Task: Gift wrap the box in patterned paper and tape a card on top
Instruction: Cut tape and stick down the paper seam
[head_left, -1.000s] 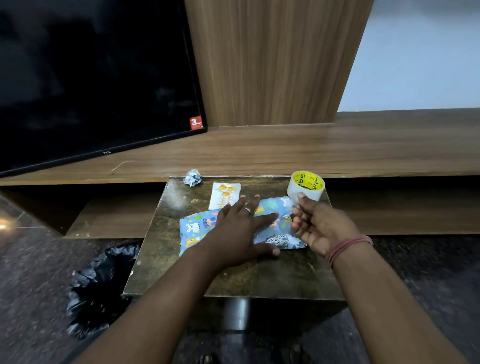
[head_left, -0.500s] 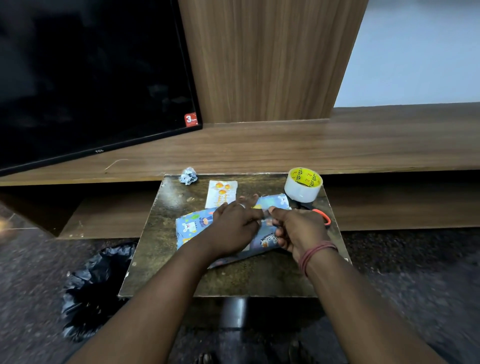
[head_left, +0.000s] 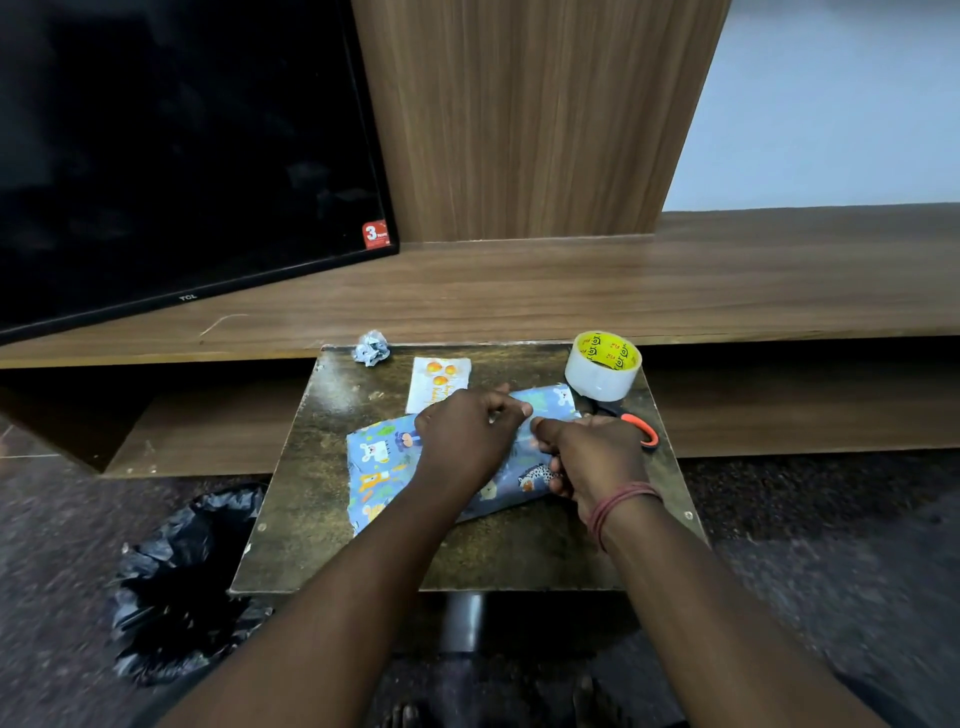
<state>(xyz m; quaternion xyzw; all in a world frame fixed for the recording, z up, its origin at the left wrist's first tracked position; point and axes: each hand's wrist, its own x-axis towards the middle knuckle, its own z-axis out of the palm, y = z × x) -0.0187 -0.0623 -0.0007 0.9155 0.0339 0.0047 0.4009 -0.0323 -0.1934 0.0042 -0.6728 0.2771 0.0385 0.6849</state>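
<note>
The box (head_left: 382, 467), wrapped in blue animal-patterned paper, lies at an angle in the middle of the small dark table (head_left: 493, 556). My left hand (head_left: 467, 441) rests on top of it with curled fingers and pinches the paper near the box's far edge. My right hand (head_left: 589, 457) grips the box's right end, thumb on top and pointing at my left fingertips, fingers curled round the near edge. The two hands nearly touch. A white card (head_left: 439, 382) with orange shapes lies flat just behind the box. A clear tape roll (head_left: 602, 366) with a yellow core stands at the back right.
Orange-handled scissors (head_left: 641, 431) lie right of the box, under the tape roll. A crumpled paper ball (head_left: 371, 348) sits at the table's back left corner. A black bag (head_left: 176, 587) lies on the floor to the left. A television (head_left: 182, 156) stands on the wooden shelf behind.
My right hand has moved from beside the tape roll onto the box's right end. My left hand's flat fingers have curled into a pinch. The scissors have come into view.
</note>
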